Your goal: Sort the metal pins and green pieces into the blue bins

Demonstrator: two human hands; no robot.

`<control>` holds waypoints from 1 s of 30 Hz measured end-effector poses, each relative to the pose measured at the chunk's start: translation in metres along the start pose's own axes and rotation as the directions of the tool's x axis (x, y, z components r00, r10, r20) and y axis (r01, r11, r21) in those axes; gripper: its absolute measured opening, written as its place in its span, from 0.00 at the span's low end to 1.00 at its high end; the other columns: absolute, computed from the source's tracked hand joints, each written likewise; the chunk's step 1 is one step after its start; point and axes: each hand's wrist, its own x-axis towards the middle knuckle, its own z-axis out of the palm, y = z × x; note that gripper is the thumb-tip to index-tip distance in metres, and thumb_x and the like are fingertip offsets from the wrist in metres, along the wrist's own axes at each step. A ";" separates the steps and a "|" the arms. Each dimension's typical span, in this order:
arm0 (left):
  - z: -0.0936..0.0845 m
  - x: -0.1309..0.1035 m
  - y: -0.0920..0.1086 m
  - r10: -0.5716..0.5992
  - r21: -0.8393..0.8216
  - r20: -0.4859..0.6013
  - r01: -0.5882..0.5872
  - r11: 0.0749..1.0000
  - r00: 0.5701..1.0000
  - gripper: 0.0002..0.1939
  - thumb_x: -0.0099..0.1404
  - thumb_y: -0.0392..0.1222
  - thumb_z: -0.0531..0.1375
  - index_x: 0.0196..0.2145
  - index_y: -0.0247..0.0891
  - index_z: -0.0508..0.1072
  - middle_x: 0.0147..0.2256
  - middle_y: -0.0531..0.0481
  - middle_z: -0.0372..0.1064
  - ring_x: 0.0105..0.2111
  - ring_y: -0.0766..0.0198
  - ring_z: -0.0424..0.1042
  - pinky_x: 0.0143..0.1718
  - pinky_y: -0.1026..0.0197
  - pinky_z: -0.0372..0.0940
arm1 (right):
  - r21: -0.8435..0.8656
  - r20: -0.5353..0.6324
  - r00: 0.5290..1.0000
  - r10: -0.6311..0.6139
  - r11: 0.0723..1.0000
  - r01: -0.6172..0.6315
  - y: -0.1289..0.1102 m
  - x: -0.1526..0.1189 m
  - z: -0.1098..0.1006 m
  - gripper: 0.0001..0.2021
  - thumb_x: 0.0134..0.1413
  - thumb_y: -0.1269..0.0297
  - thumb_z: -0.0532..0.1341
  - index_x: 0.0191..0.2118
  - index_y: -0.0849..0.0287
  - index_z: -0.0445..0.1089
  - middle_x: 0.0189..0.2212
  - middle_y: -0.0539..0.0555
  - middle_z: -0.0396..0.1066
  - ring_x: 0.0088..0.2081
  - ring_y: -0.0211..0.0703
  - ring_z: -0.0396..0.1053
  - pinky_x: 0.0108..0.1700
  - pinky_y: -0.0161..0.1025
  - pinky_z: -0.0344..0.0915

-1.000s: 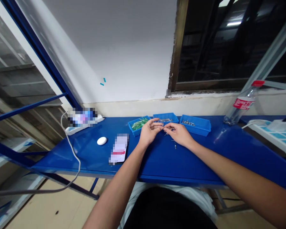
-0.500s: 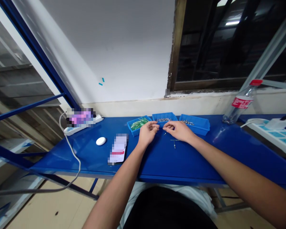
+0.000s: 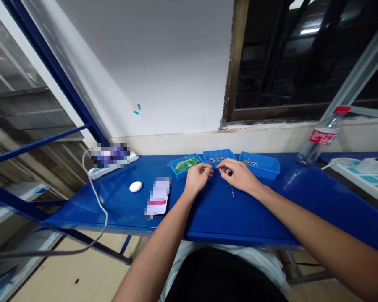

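Note:
My left hand (image 3: 199, 178) hovers over the table beside the tray of green pieces, its fingers curled together; whatever may be in them is hidden. Just to the right, my right hand (image 3: 241, 174) pinches a small shiny metal piece (image 3: 220, 169) between thumb and forefinger. Below that hand lies a thin metal pin (image 3: 232, 193) with a thicker part along it. Behind the hands stand three blue trays: the left tray (image 3: 174, 162) with green pieces (image 3: 186, 163), the middle tray (image 3: 219, 153) with metal pins (image 3: 214, 159), the right tray (image 3: 269, 168) with small metal parts (image 3: 249, 162).
On the blue table (image 3: 208, 214) a phone (image 3: 159, 197) and a white oval object (image 3: 135, 186) lie to the left. A power strip with a cable (image 3: 96, 193) is at the back left. A bottle (image 3: 321, 136) and a larger power strip (image 3: 362, 176) stand right.
The small metal piece that lay on the table between my hands is gone from there, and one now shows in my right fingertips. My right hand has come slightly down.

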 end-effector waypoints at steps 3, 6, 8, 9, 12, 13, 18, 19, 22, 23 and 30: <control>0.002 -0.002 0.006 -0.055 -0.065 0.112 0.063 0.996 0.992 0.25 0.69 0.59 0.60 0.36 0.31 0.80 0.32 0.40 0.79 0.27 0.62 0.77 0.26 0.64 0.68 | 0.128 -0.114 0.991 0.066 0.990 -0.051 -0.011 0.001 -0.002 0.07 0.62 0.65 0.61 0.41 0.54 0.77 0.39 0.54 0.77 0.39 0.46 0.75 0.41 0.43 0.73; 0.004 -0.001 0.009 -0.119 -0.232 0.231 0.174 0.957 0.966 0.26 0.66 0.60 0.63 0.38 0.29 0.80 0.32 0.39 0.79 0.29 0.62 0.78 0.30 0.64 0.70 | 0.159 -0.140 0.989 0.055 0.987 -0.033 -0.017 -0.002 0.000 0.06 0.62 0.62 0.62 0.39 0.54 0.78 0.40 0.55 0.77 0.37 0.46 0.73 0.39 0.43 0.72; 0.003 -0.001 0.008 -0.142 -0.333 0.235 0.217 0.918 0.961 0.23 0.63 0.56 0.67 0.40 0.29 0.80 0.34 0.40 0.80 0.32 0.62 0.79 0.36 0.62 0.73 | 0.161 -0.138 0.990 0.040 0.987 -0.018 -0.017 -0.003 0.002 0.07 0.62 0.61 0.63 0.40 0.53 0.78 0.40 0.56 0.77 0.34 0.45 0.72 0.36 0.43 0.71; 0.003 -0.001 0.008 -0.150 -0.371 0.220 0.225 0.901 0.964 0.22 0.61 0.53 0.69 0.41 0.29 0.80 0.36 0.40 0.80 0.33 0.63 0.79 0.39 0.61 0.73 | 0.162 -0.134 0.990 0.038 0.987 -0.016 -0.017 -0.004 0.004 0.07 0.62 0.61 0.63 0.40 0.53 0.79 0.41 0.56 0.77 0.34 0.45 0.72 0.36 0.43 0.71; 0.000 -0.001 0.007 -0.160 -0.423 0.181 0.224 0.878 0.970 0.20 0.58 0.49 0.72 0.41 0.30 0.79 0.39 0.41 0.80 0.34 0.63 0.79 0.45 0.57 0.74 | 0.167 -0.120 0.992 0.049 0.986 -0.029 -0.012 -0.003 0.007 0.07 0.62 0.60 0.63 0.40 0.52 0.79 0.41 0.55 0.78 0.35 0.46 0.73 0.37 0.44 0.72; 0.000 -0.002 0.006 -0.160 -0.425 0.178 0.222 0.878 0.971 0.20 0.58 0.49 0.72 0.41 0.30 0.79 0.39 0.42 0.80 0.34 0.63 0.79 0.46 0.57 0.74 | 0.162 -0.116 0.992 0.052 0.986 -0.033 -0.011 -0.003 0.007 0.07 0.62 0.60 0.63 0.40 0.52 0.80 0.40 0.55 0.78 0.36 0.46 0.74 0.39 0.45 0.72; -0.001 -0.003 0.004 -0.163 -0.454 0.195 0.236 0.859 0.967 0.21 0.56 0.44 0.74 0.43 0.29 0.78 0.38 0.40 0.80 0.36 0.60 0.80 0.49 0.54 0.74 | 0.146 -0.106 0.993 0.052 0.989 -0.037 -0.010 -0.002 0.006 0.07 0.62 0.62 0.63 0.38 0.52 0.79 0.40 0.54 0.78 0.35 0.45 0.73 0.38 0.43 0.72; -0.001 -0.003 0.004 -0.166 -0.464 0.192 0.238 0.853 0.967 0.22 0.55 0.43 0.75 0.44 0.29 0.78 0.38 0.40 0.80 0.37 0.60 0.80 0.49 0.54 0.74 | 0.148 -0.113 0.992 0.058 0.988 -0.041 -0.011 -0.002 0.005 0.06 0.62 0.62 0.63 0.39 0.53 0.79 0.40 0.54 0.78 0.35 0.44 0.73 0.37 0.43 0.71; -0.003 0.000 0.002 -0.158 -0.462 0.136 0.204 0.863 0.978 0.25 0.51 0.41 0.77 0.45 0.30 0.77 0.38 0.40 0.80 0.37 0.61 0.80 0.48 0.55 0.74 | 0.147 -0.146 0.987 0.063 0.988 -0.042 -0.012 -0.001 0.004 0.07 0.62 0.64 0.62 0.42 0.53 0.78 0.42 0.55 0.77 0.38 0.45 0.74 0.37 0.43 0.72; -0.003 0.000 0.002 -0.151 -0.442 0.107 0.183 0.878 0.983 0.25 0.50 0.40 0.77 0.44 0.30 0.77 0.39 0.40 0.80 0.37 0.61 0.80 0.48 0.55 0.73 | 0.142 -0.151 0.987 0.056 0.989 -0.034 -0.011 -0.001 0.004 0.08 0.62 0.65 0.61 0.42 0.53 0.78 0.43 0.56 0.77 0.41 0.47 0.74 0.39 0.43 0.72; -0.005 0.002 0.002 -0.123 -0.254 0.042 0.129 0.958 0.992 0.21 0.50 0.42 0.76 0.39 0.30 0.79 0.35 0.41 0.80 0.33 0.62 0.79 0.41 0.57 0.74 | 0.100 -0.129 0.991 0.029 0.995 -0.016 -0.005 0.000 0.003 0.08 0.61 0.68 0.60 0.41 0.52 0.78 0.44 0.55 0.77 0.46 0.49 0.75 0.46 0.47 0.73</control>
